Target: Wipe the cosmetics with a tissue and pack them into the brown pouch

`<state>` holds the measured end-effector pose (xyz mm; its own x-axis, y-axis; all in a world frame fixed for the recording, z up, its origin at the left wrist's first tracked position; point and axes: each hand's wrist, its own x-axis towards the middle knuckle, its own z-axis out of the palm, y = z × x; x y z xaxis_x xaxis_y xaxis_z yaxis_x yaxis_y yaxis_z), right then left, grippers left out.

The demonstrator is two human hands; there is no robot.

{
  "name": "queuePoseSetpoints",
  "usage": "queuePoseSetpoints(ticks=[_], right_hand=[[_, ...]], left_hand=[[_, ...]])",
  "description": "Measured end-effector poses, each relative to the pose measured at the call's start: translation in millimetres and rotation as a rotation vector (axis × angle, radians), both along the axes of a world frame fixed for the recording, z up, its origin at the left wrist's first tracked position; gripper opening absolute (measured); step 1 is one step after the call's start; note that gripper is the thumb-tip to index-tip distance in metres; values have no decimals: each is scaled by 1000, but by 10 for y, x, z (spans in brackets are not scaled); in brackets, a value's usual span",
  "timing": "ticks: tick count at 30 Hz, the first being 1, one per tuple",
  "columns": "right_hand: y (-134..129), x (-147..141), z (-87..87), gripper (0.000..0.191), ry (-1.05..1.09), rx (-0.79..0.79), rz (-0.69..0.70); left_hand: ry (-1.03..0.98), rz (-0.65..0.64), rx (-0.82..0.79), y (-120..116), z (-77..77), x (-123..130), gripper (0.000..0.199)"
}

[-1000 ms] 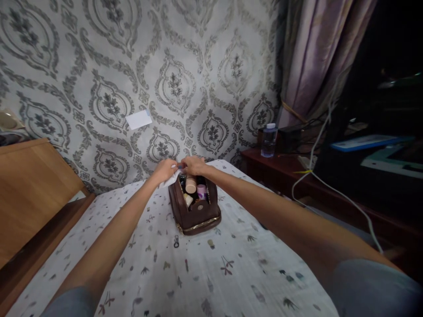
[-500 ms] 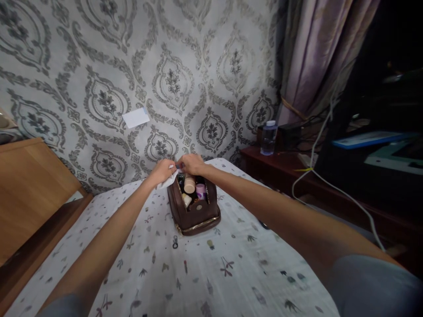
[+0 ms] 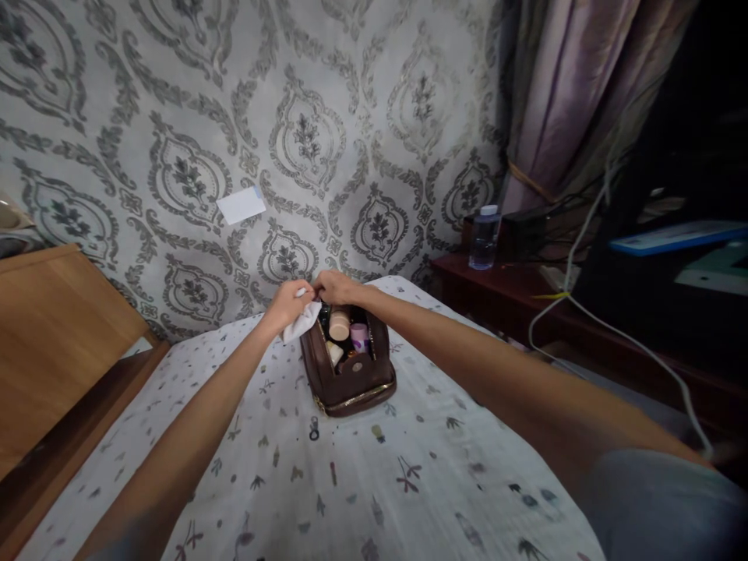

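A brown makeup bag [image 3: 356,389] lies unzipped on the patterned sheet. Inside it I see a beige-capped bottle [image 3: 340,323], a pink and purple container [image 3: 361,339] and a cream-coloured item [image 3: 334,354]. Closed fingers of my left hand [image 3: 287,305] grip a white cloth [image 3: 301,321], which hangs down at the bag's far left edge. My right hand [image 3: 336,288] meets the left over the far end of the bag, its fingers bent and pinched together. Whatever lies between the right fingertips is too small or hidden to tell.
A wooden board [image 3: 64,335] stands left of the bed. To the right, a clear bottle [image 3: 484,240] is on a dark red table [image 3: 456,273], with a white cable [image 3: 636,358] hanging beside it. A white card [image 3: 241,206] is on the patterned wall.
Both hands stay together at the bag's far end, with slight finger movement. The white cloth hangs a little more spread out. The view has shifted slightly.
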<state>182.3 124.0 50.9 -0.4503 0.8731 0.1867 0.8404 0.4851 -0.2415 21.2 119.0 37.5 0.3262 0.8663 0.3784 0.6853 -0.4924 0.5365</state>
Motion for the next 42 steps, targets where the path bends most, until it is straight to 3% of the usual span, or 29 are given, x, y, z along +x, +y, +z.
queuePoseSetpoints(ticks=[3, 8, 12, 18, 26, 32, 36, 42], right_hand=[[6, 15, 30, 31, -13, 2, -5], [-14, 59, 35, 29, -26, 19, -3], [-46, 97, 25, 26, -14, 15, 5], [-83, 180, -33, 26, 96, 47, 25], [-345, 519, -118, 33, 453, 157, -160], [-553, 722, -395, 35, 715, 132, -295], [-685, 654, -633, 33, 836, 90, -271], [-971, 533, -895, 39, 956, 118, -284]], left_hand=[[-156, 77, -16, 30, -106, -66, 17], [-168, 116, -54, 71, -216, -101, 19], [-110, 91, -12, 15, -175, -105, 20], [17, -57, 101, -176, -84, -51, 29], [42, -44, 26, -69, -138, -17, 25], [65, 61, 24, 4, -177, -63, 34], [122, 39, 1, 35, -160, -25, 27], [145, 103, 9, 43, -149, -57, 45]])
